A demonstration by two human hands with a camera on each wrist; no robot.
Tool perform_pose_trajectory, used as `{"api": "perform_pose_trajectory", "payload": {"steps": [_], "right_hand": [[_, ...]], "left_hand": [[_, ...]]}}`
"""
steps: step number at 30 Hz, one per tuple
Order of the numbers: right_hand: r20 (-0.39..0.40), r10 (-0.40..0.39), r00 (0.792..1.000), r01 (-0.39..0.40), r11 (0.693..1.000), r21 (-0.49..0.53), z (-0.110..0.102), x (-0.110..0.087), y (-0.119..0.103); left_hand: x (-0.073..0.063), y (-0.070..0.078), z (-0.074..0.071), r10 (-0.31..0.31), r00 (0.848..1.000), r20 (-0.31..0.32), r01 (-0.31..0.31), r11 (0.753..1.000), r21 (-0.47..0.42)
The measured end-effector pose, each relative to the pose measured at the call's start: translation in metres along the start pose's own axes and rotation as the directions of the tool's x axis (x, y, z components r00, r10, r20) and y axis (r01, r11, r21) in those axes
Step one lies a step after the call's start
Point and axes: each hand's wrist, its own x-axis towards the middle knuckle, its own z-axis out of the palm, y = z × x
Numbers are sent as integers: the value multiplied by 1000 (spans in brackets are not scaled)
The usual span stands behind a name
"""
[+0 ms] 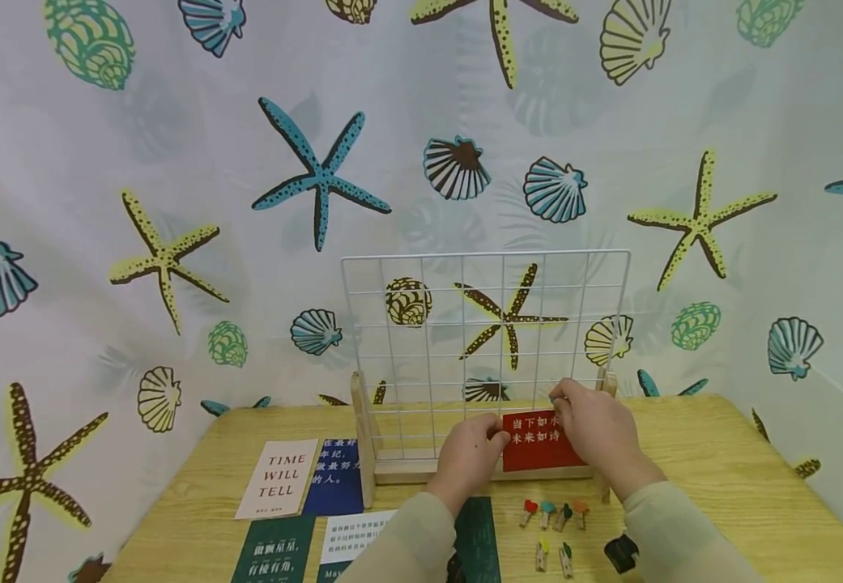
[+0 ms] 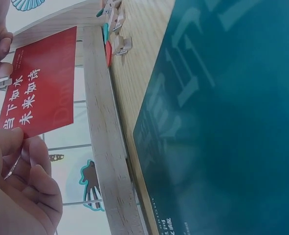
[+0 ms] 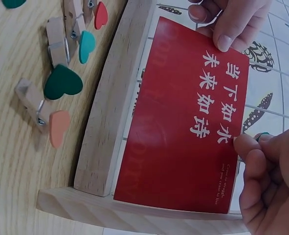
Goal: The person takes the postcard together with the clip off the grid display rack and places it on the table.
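Note:
A red card point(image 1: 530, 453) with white lettering stands against the lower right of a white wire grid point(image 1: 446, 340). My left hand point(image 1: 470, 453) pinches the card's left edge between thumb and fingers. At its top edge, my right hand point(image 1: 596, 425) pinches a small clothespin point(image 2: 5, 83) with a green tip; the fingers cover much of the pin. In the right wrist view the red card point(image 3: 183, 117) spans the grid's wooden base point(image 3: 110, 112), its upper edge between both hands.
Several heart-topped clothespins point(image 1: 565, 512) lie in front of the base, with a black clip point(image 1: 621, 554) to their right. Printed cards lie at left: a white card point(image 1: 277, 479), a blue card point(image 1: 334, 478) and a green card point(image 1: 275, 551). A shell-patterned cloth point(image 1: 392, 121) hangs behind.

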Motion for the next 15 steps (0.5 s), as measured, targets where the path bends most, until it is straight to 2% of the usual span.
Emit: {"api": "perform_pose_trajectory", "payload": {"steps": [7, 15], "right_hand": [[1, 6, 1000, -6, 1000, 9, 2, -1, 2], [-67, -41, 997, 41, 999, 6, 5, -4, 4]], "left_hand": [[-2, 0, -1, 2, 1000, 3, -2, 1000, -15], [-3, 1, -4, 23, 1000, 3, -23, 1000, 15]]}}
